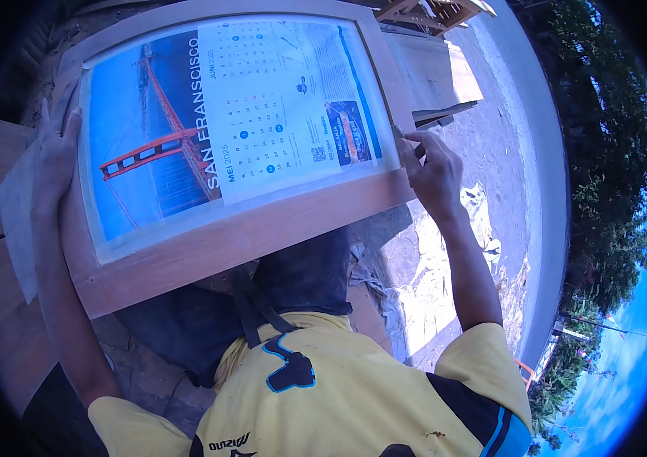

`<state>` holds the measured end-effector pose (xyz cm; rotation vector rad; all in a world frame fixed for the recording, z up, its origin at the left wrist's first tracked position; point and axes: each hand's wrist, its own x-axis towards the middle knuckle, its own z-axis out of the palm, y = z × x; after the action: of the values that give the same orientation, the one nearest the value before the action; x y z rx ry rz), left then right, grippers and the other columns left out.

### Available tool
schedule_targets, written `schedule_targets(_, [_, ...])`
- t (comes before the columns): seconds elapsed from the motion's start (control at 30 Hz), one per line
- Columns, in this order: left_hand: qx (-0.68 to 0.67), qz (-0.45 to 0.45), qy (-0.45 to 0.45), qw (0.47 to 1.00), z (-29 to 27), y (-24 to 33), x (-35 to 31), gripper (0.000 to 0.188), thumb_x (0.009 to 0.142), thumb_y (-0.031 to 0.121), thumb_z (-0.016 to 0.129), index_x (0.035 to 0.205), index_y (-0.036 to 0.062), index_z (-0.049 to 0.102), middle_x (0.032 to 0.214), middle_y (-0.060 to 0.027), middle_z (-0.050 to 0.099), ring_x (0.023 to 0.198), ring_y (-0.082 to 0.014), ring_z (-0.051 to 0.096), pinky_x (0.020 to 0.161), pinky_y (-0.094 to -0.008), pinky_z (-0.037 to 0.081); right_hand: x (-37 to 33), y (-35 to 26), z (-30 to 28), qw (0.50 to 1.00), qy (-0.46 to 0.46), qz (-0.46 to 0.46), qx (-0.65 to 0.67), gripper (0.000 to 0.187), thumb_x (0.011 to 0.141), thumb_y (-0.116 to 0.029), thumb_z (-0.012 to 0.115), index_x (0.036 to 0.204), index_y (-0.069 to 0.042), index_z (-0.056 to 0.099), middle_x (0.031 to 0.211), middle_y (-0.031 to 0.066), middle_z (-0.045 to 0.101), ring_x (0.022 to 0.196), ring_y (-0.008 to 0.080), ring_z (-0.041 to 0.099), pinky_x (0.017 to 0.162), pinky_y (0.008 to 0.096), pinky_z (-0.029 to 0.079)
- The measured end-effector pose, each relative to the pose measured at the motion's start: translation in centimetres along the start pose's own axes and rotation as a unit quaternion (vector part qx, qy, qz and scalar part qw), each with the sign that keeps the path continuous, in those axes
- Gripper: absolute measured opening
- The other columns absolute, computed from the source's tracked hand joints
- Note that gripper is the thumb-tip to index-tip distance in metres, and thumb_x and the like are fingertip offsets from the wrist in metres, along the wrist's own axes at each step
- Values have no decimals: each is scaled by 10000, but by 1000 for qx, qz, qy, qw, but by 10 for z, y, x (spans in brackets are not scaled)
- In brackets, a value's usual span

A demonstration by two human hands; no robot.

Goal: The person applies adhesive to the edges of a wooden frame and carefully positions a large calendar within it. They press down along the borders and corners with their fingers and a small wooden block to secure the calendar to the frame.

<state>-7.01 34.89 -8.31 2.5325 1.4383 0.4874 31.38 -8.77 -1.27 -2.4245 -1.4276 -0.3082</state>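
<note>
While I steady it: wooden frame (209,244) across my lap.
Left hand (55,156): spread flat, nine o'clock edge.
Right hand (431,169): fingers pinched at three o'clock corner.

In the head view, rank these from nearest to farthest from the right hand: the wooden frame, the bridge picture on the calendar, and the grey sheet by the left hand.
1. The wooden frame: its right edge is at the fingertips of the right hand.
2. The bridge picture: on the left half of the calendar, inside the frame.
3. The grey sheet: past the frame's left edge, under the left hand.
</note>
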Motion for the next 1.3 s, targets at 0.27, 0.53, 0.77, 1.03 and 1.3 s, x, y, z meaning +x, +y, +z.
schedule_targets(0.27, [-100, 96, -26, 990, -19, -8, -8, 496, 1114, 355, 449, 1593, 229, 466, 1665, -222, 359, 1442, -388, 503, 1197, -502, 425, 51, -11, 51, 993, -7, -33, -112, 83, 1006, -134, 632, 976, -56, 635, 935, 154, 695, 736, 392, 716, 654, 490, 570])
schedule_targets(0.53, [-181, 79, -68, 978, -19, 4, -8, 431, 1104, 274, 462, 1523, 274, 565, 1548, -272, 455, 1398, -420, 525, 1188, -493, 417, 211, 10, 111, 985, 22, -87, -144, 157, 978, -134, 618, 1054, -5, 666, 1013, 248, 723, 898, 438, 736, 790, 547, 590])
schedule_targets(0.77, [-138, 76, -8, 987, -20, -8, -1, 434, 1088, 246, 481, 1510, 261, 579, 1517, -277, 475, 1422, -442, 483, 1193, -503, 397, 110, -15, 63, 990, -45, -18, -133, 202, 1044, -230, 609, 992, -38, 641, 916, 210, 695, 811, 447, 713, 715, 583, 539])
schedule_targets(1.03, [-169, 88, -22, 982, -7, -6, 3, 429, 1086, 247, 498, 1507, 265, 580, 1615, -270, 400, 1492, -441, 411, 1218, -508, 381, 184, 13, 99, 986, -32, -77, -147, 151, 1015, -173, 596, 1045, -36, 654, 1003, 234, 719, 823, 451, 729, 737, 550, 582])
schedule_targets(1.3, [-161, 109, -10, 981, -12, -8, 8, 436, 1080, 250, 497, 1510, 249, 574, 1608, -267, 405, 1472, -441, 431, 1203, -511, 393, 3, -6, 11, 988, -68, -62, -121, 79, 993, -134, 675, 955, -83, 628, 882, 125, 683, 700, 381, 708, 598, 475, 559])
